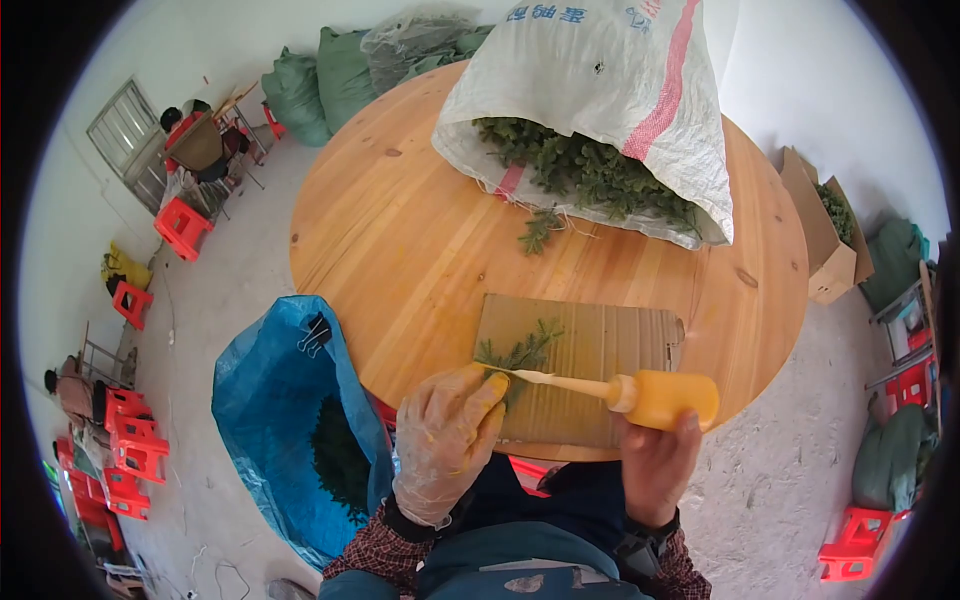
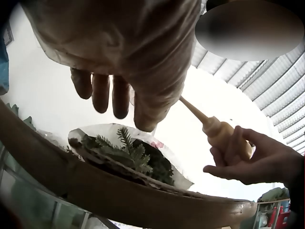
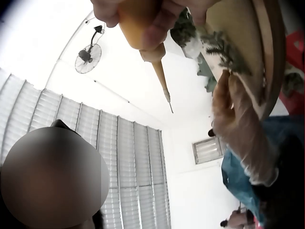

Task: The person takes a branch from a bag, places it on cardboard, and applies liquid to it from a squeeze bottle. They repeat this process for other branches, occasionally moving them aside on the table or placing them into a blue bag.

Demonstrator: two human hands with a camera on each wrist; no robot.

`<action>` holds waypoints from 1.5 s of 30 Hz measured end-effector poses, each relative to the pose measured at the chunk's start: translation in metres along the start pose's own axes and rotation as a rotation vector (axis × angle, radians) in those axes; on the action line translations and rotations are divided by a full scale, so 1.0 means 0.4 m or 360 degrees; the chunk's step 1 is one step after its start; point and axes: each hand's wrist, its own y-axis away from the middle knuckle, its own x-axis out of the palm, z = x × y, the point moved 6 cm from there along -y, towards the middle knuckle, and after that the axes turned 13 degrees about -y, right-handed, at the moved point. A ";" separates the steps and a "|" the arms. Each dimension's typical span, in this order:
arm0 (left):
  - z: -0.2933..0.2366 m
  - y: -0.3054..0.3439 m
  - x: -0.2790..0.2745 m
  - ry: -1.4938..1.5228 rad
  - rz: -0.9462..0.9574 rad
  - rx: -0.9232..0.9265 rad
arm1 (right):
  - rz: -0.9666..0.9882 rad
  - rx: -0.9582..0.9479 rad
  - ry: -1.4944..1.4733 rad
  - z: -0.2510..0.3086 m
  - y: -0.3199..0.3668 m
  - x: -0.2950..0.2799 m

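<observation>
The left hand (image 1: pixel 447 440), in a clear plastic glove with yellow stains, pinches the end of a small green sprig (image 1: pixel 525 352) between thumb and fingers, above a cardboard sheet (image 1: pixel 580 400). In the right wrist view the gloved hand (image 3: pixel 238 124) holds the sprig (image 3: pixel 224 51) by its stem. The bare right hand (image 1: pixel 660 465) grips a yellow squeeze bottle (image 1: pixel 675 400), tilted sideways, its long nozzle pointing left towards the left fingertips. In the left wrist view the right hand (image 2: pixel 259 160) has its fingers curled round the bottle (image 2: pixel 224 138).
A white woven sack (image 1: pixel 590 80) full of greenery lies on the round wooden table (image 1: pixel 380 220), a loose sprig (image 1: pixel 540 230) at its mouth. A blue bag (image 1: pixel 270 400) with greenery hangs open at the table's left. Red stools (image 1: pixel 182 228) and two people stand or sit further left.
</observation>
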 end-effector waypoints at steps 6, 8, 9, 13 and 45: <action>0.027 0.044 0.051 0.0105 0.0168 -0.0036 | 0.0077 0.0292 -0.0116 -0.146 -0.040 0.096; 0.025 0.049 0.057 0.0146 0.0175 -0.0061 | 0.0122 0.0394 -0.0134 -0.192 -0.063 0.112; 0.026 0.051 0.059 0.0166 0.0180 -0.0074 | 0.0119 0.0394 -0.0126 -0.206 -0.077 0.109; 0.033 0.045 0.052 0.0212 0.0128 -0.0086 | 0.0215 0.0242 -0.0104 -0.222 -0.121 0.108; 0.048 0.038 0.115 -0.0133 0.0225 -0.0267 | 0.0528 -0.0776 0.1665 0.018 0.088 0.068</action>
